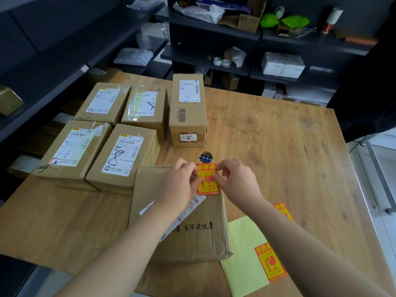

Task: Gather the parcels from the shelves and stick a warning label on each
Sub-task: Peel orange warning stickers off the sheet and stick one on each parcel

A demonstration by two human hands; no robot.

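Warning label (206, 179): pinched between my left hand (177, 185) and right hand (235, 181) at 12 o'clock, over the near parcel (188, 239), apparently not yet stuck. Five parcels (124, 151) at 10 o'clock show no such label. Spare labels (270, 262) at 4 o'clock.

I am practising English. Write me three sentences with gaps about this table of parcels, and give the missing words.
____ the left hand and the right hand pinch the label.
Beyond the near parcel, ____ more lie on the table.
The sheet lies on the near parcel's ____ side.
Missing: Both; five; right.
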